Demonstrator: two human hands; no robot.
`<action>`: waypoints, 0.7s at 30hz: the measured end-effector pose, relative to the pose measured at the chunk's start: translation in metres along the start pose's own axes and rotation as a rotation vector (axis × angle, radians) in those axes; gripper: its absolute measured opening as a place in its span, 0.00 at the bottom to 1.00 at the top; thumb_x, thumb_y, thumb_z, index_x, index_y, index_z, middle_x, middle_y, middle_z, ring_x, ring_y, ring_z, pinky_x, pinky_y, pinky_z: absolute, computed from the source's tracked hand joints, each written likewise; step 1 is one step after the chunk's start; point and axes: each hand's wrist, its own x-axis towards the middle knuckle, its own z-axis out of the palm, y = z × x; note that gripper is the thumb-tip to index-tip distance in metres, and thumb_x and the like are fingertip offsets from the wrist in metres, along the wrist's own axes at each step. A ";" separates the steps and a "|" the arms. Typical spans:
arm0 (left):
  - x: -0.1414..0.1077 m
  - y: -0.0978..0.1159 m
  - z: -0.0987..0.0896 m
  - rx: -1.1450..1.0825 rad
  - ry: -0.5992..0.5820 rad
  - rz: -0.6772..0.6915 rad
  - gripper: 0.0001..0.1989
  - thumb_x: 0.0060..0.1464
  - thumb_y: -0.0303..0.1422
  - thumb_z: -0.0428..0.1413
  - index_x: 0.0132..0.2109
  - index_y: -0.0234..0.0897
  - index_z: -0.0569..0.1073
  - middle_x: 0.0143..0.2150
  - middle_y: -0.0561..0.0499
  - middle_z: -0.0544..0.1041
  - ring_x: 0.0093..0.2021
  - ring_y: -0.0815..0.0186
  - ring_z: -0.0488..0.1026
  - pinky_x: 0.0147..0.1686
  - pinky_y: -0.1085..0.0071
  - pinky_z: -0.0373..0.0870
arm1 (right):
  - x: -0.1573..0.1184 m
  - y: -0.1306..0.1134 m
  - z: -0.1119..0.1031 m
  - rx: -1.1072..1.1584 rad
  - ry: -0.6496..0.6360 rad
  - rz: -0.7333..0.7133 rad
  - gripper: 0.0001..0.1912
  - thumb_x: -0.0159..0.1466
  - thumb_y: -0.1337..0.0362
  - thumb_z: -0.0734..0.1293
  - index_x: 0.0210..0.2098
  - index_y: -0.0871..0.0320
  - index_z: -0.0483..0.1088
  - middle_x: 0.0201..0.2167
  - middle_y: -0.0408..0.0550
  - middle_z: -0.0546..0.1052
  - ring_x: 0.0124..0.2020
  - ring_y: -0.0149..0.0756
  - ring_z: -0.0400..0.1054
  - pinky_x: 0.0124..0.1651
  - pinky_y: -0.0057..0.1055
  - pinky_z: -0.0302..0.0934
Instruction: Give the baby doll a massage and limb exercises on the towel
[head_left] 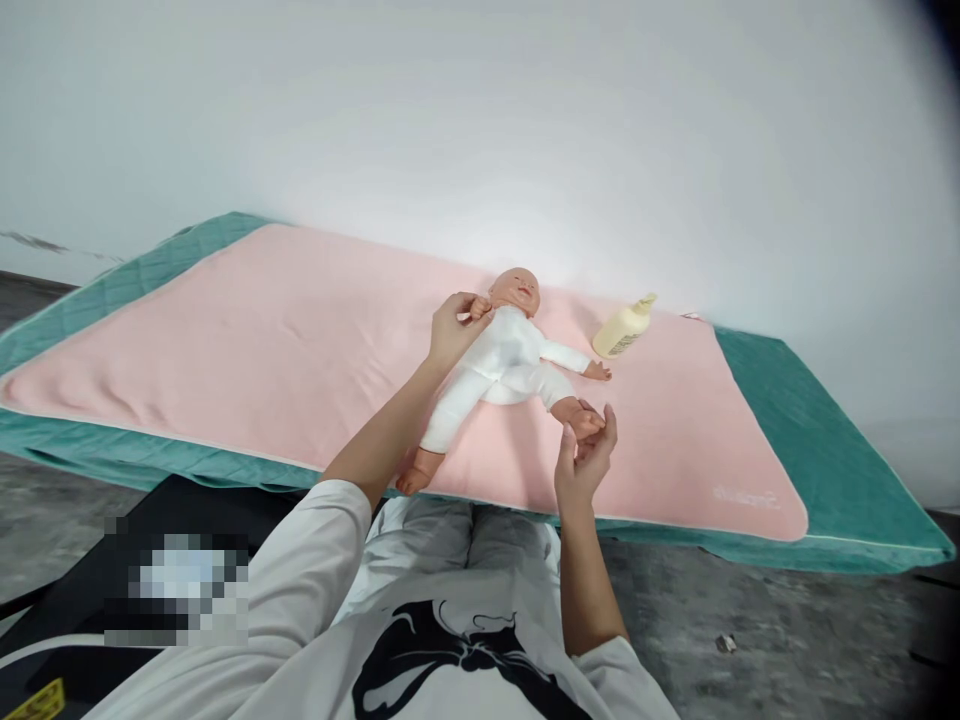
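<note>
A baby doll (511, 345) with a white cloth body lies on its back on a pink mat (360, 330), head toward the wall. My left hand (456, 328) is closed around one of the doll's hands, beside its head. The fingers of my right hand (586, 450) are wrapped about the doll's foot on the right side, which is lifted a little. The doll's other leg stretches toward the near edge of the mat. To the right of the doll, a pale yellow pump bottle (622, 331) stands tilted in view on the mat.
Under the mat is a bed or table with a green quilted cover (817, 440), set against a white wall (480, 120). A black surface (97, 570) with a blurred patch is at the lower left. A small object (725, 643) lies on the grey floor.
</note>
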 end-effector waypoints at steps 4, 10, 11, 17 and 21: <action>-0.009 0.002 0.005 0.001 -0.091 -0.030 0.11 0.40 0.26 0.67 0.34 0.38 0.76 0.38 0.49 0.74 0.42 0.62 0.71 0.45 0.67 0.69 | 0.021 -0.007 0.012 -0.025 -0.081 -0.048 0.32 0.66 0.57 0.63 0.66 0.57 0.51 0.58 0.60 0.69 0.57 0.43 0.69 0.56 0.44 0.67; -0.016 -0.004 0.005 0.064 -0.191 0.018 0.13 0.40 0.27 0.67 0.35 0.40 0.77 0.37 0.49 0.72 0.44 0.59 0.70 0.48 0.67 0.66 | 0.038 -0.008 0.028 -0.034 -0.158 -0.051 0.32 0.66 0.56 0.63 0.66 0.57 0.51 0.61 0.62 0.64 0.60 0.46 0.65 0.54 0.43 0.69; -0.016 -0.005 0.004 0.086 -0.207 0.043 0.13 0.40 0.27 0.67 0.36 0.40 0.77 0.37 0.49 0.72 0.44 0.60 0.70 0.48 0.67 0.65 | 0.039 -0.007 0.030 -0.024 -0.169 -0.046 0.32 0.66 0.56 0.63 0.66 0.57 0.51 0.61 0.62 0.64 0.61 0.46 0.65 0.54 0.43 0.69; -0.017 -0.008 -0.002 0.126 -0.230 0.065 0.14 0.40 0.28 0.67 0.38 0.40 0.77 0.39 0.49 0.73 0.44 0.58 0.69 0.51 0.65 0.65 | 0.036 -0.003 0.032 0.003 -0.156 -0.016 0.34 0.66 0.55 0.63 0.66 0.58 0.49 0.61 0.63 0.64 0.61 0.46 0.64 0.54 0.44 0.68; -0.018 -0.006 -0.002 0.052 -0.178 0.005 0.13 0.39 0.27 0.68 0.36 0.39 0.77 0.39 0.49 0.73 0.45 0.60 0.70 0.49 0.67 0.67 | 0.034 -0.003 0.027 0.003 -0.136 -0.030 0.33 0.66 0.55 0.63 0.66 0.58 0.49 0.61 0.63 0.64 0.60 0.45 0.65 0.54 0.42 0.69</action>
